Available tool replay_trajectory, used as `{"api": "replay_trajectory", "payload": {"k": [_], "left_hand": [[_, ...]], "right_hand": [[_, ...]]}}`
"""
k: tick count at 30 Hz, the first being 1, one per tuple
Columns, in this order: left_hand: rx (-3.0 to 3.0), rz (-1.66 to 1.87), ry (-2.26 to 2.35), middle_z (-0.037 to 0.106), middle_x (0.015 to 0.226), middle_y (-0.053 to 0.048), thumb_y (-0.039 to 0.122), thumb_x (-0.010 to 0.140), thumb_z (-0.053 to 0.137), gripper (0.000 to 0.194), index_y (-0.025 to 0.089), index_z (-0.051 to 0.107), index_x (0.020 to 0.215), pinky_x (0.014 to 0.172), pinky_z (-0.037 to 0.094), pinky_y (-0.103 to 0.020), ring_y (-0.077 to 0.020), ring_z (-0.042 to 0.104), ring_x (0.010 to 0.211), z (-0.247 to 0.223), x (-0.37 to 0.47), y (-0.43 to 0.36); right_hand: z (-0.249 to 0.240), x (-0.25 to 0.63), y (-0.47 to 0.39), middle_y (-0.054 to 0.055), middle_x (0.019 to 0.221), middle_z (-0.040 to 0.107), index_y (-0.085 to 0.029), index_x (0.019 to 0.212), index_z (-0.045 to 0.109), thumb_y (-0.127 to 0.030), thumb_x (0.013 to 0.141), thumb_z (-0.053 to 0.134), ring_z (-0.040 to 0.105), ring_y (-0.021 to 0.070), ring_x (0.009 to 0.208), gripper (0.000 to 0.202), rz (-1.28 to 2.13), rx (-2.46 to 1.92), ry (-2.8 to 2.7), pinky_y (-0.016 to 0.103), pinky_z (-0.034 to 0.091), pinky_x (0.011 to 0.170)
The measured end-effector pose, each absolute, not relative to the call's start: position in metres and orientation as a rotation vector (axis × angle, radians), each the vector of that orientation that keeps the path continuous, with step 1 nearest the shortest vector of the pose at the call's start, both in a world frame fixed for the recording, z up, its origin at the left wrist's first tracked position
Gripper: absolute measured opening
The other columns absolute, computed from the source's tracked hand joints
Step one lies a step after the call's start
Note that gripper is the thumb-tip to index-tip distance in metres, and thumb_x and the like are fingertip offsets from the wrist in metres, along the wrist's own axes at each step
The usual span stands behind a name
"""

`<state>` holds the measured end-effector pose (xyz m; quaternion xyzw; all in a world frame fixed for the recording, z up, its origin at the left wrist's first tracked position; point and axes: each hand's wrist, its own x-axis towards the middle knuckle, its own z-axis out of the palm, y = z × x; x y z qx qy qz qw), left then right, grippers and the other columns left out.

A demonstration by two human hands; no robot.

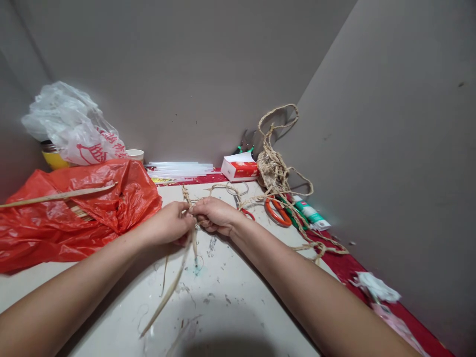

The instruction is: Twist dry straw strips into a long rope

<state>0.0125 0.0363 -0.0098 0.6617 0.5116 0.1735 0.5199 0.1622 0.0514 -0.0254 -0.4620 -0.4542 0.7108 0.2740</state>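
Over the middle of the white tabletop (238, 287), my left hand (171, 221) and my right hand (216, 215) meet with their fingertips almost touching. Both are closed, pinching a braided straw cord (185, 192) whose upper end sticks out beyond the fingers. Loose pale strands (167, 297) hang from under my left hand toward the front of the table. The exact grip is partly hidden by the fingers. From near my right hand, a thin length of braid runs right to a tangled heap of finished braid (273, 168) against the wall.
A red plastic bag (143, 198) with a dried strip (59, 196) on it lies left. Behind it are a white plastic bag (70, 124) and a cup (136, 155). Translucent sticks (182, 169), a tissue pack (243, 169), orange-handled scissors (277, 214) and a tube (312, 214) line the back and right.
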Motion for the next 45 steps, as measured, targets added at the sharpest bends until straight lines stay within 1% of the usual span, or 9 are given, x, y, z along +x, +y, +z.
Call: {"api": "replay_trajectory", "payload": {"k": [5,7,11,14,22,29,35,40,45], "left_hand": [[1.578,0.841,1.35,0.056,0.055,0.001,0.024,0.072,0.052,0.013,0.014,0.059,0.074,0.047,0.035,-0.019,-0.0087,0.048,0.047,-0.009,0.003,0.053],[1.418,0.771,1.229,0.053,0.054,0.001,0.028,0.075,0.049,0.016,0.014,0.056,0.07,0.045,0.033,-0.019,-0.0078,0.045,0.045,-0.015,0.005,0.054],[1.279,0.559,1.14,0.034,0.043,0.007,0.029,0.079,0.044,0.023,0.016,0.048,0.06,0.035,0.015,-0.019,-0.0045,0.024,0.034,-0.023,0.011,0.05],[1.293,0.564,1.146,0.027,0.044,0.008,0.026,0.077,0.044,0.021,0.016,0.051,0.06,0.034,0.009,-0.02,-0.0037,0.017,0.034,-0.021,0.011,0.051],[1.24,0.672,1.151,0.03,0.038,0.008,0.024,0.072,0.055,0.019,0.012,0.06,0.059,0.034,0.01,-0.02,-0.0021,0.017,0.032,-0.024,0.008,0.053],[1.179,0.747,1.157,0.054,0.049,0.002,0.023,0.07,0.057,0.015,0.011,0.06,0.06,0.034,0.012,-0.019,-0.0011,0.024,0.032,-0.03,0.011,0.051],[1.149,0.805,1.228,0.047,0.044,0.005,0.017,0.076,0.053,0.015,0.014,0.055,0.061,0.036,0.014,-0.021,-0.0024,0.025,0.032,-0.029,0.013,0.045],[1.153,0.804,1.298,0.043,0.04,0.006,0.012,0.075,0.054,0.017,0.013,0.055,0.059,0.035,0.017,-0.02,-0.0035,0.027,0.03,-0.031,0.012,0.042],[1.191,0.777,1.334,0.048,0.048,0.004,0.018,0.079,0.058,0.016,0.011,0.059,0.065,0.038,0.028,-0.019,-0.0046,0.037,0.037,-0.035,0.013,0.042]], "right_hand": [[-0.025,0.166,0.054,-0.01,0.04,0.029,-0.014,0.065,0.051,-0.017,0.074,0.053,0.018,0.002,0.031,0.011,2.049,-1.151,-1.2,0.013,0.01,0.03],[-0.025,0.167,0.055,-0.01,0.04,0.029,-0.013,0.067,0.054,-0.017,0.075,0.052,0.018,0.002,0.032,0.009,2.061,-1.14,-1.213,0.013,0.01,0.031],[-0.025,0.17,0.057,-0.01,0.041,0.03,-0.011,0.07,0.057,-0.018,0.075,0.053,0.019,0.0019,0.032,0.01,2.086,-1.129,-1.259,0.013,0.01,0.031],[-0.025,0.173,0.059,-0.01,0.041,0.03,-0.011,0.072,0.059,-0.02,0.075,0.054,0.02,0.002,0.032,0.01,2.084,-1.129,-1.3,0.013,0.01,0.031],[-0.024,0.172,0.057,-0.009,0.04,0.031,-0.011,0.07,0.06,-0.023,0.076,0.054,0.021,0.0028,0.032,0.015,1.852,-1.243,-1.551,0.016,0.012,0.03],[-0.018,0.174,0.054,-0.008,0.045,0.035,-0.014,0.065,0.054,-0.026,0.077,0.052,0.023,0.003,0.034,0.018,1.753,-1.321,-1.677,0.017,0.013,0.032],[-0.01,0.184,0.052,-0.006,0.046,0.037,-0.013,0.071,0.06,-0.031,0.077,0.055,0.029,0.0044,0.037,0.019,1.657,-1.334,-1.795,0.017,0.019,0.035],[0.014,0.189,0.057,0.003,0.051,0.053,-0.016,0.06,0.062,-0.027,0.068,0.066,0.042,0.0093,0.036,0.014,1.361,-1.452,-2.034,0.021,0.027,0.034],[0.062,0.146,0.061,0.005,0.059,0.062,-0.018,0.074,0.067,-0.025,0.07,0.063,0.049,0.0124,0.036,0.009,0.785,-1.543,-2.044,0.025,0.032,0.038]]}}
